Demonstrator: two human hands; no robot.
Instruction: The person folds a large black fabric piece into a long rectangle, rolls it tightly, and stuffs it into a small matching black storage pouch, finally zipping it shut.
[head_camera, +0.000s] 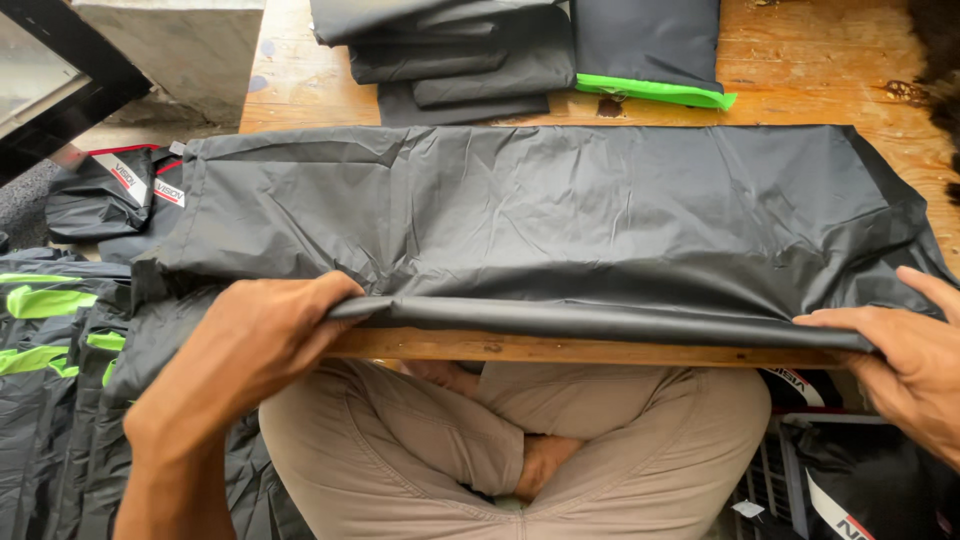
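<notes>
A long black garment of thin, shiny cloth is laid flat across a low wooden table, stretched from the table's left edge to nearly its right edge, with its near hem folded along the table's front edge. That hem is pinched at the left by the left hand, whose fingers are curled over the fold with the thumb hidden beneath. At the right end the hem is gripped by the right hand, the fingers held together on top of the cloth and the thumb raised above them. Behind the garment, on the far part of the table, a stack of folded black cloth is seen, and just beside it a folded black piece with a bright green edge; a bare strip of wood is left between these and the spread garment. To the left, off the table, a heap of black garments with green stripes is crowded against the left forearm, and a packed black bundle with a red and white label is lying near the table's corner. Under the front edge the crossed legs in beige trousers are seen, and at the lower right a crate holding more black cloth is placed close below the right hand. Open wood is shown only at the far right of the table.
</notes>
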